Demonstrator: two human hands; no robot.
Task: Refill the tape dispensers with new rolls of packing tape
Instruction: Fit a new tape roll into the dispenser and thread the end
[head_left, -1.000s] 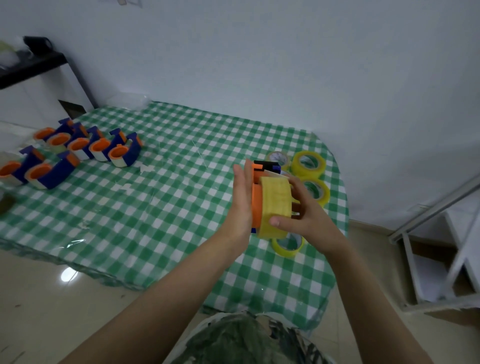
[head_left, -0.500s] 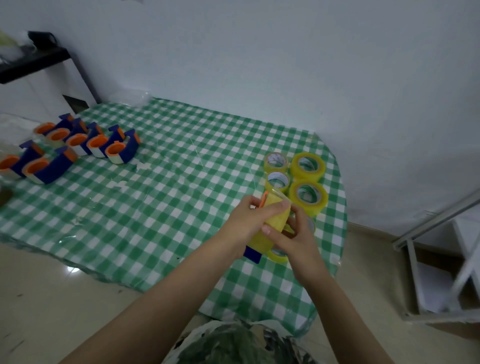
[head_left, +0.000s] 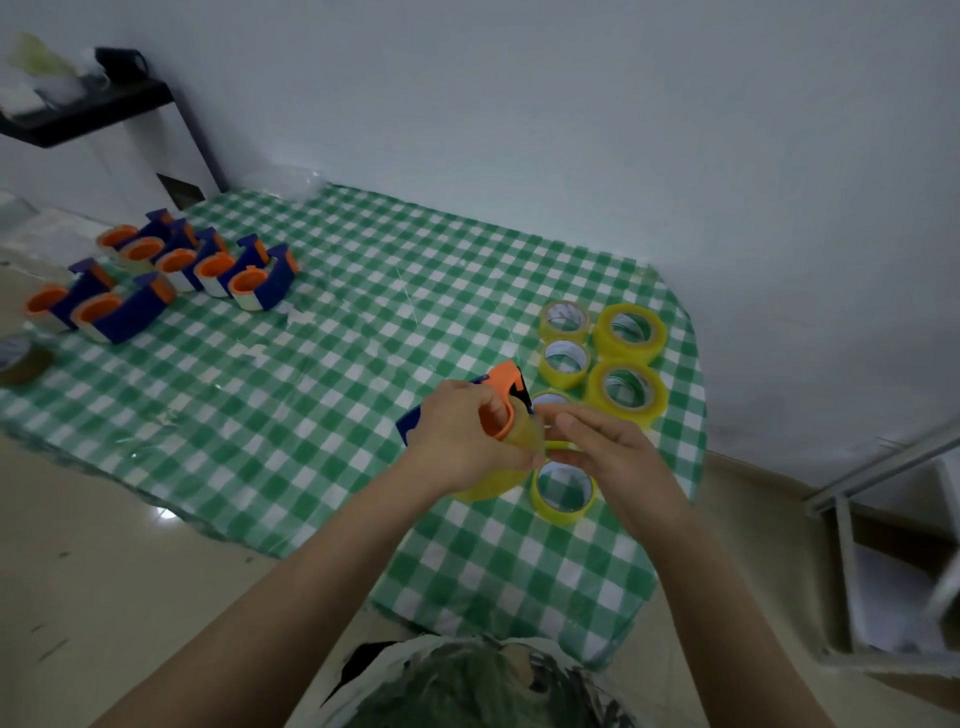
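My left hand keeps a full grip on the dispenser, with the yellow roll seated on its orange hub. My right hand reaches to the roll's edge, and I cannot tell whether it pinches the tape end. A second ago I was pressing the roll on higher up. Now it sits low over the table, beside the spare rolls, so threading looks next.

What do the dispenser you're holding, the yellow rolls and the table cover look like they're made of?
Dispenser: hard moulded plastic, matte blue and orange, judging by its flat solid colour. Yellow rolls: glossy translucent film wound on white cores, probably cardboard. Table cover: checked cloth under clear plastic sheeting, most likely; it shows glare and creases.
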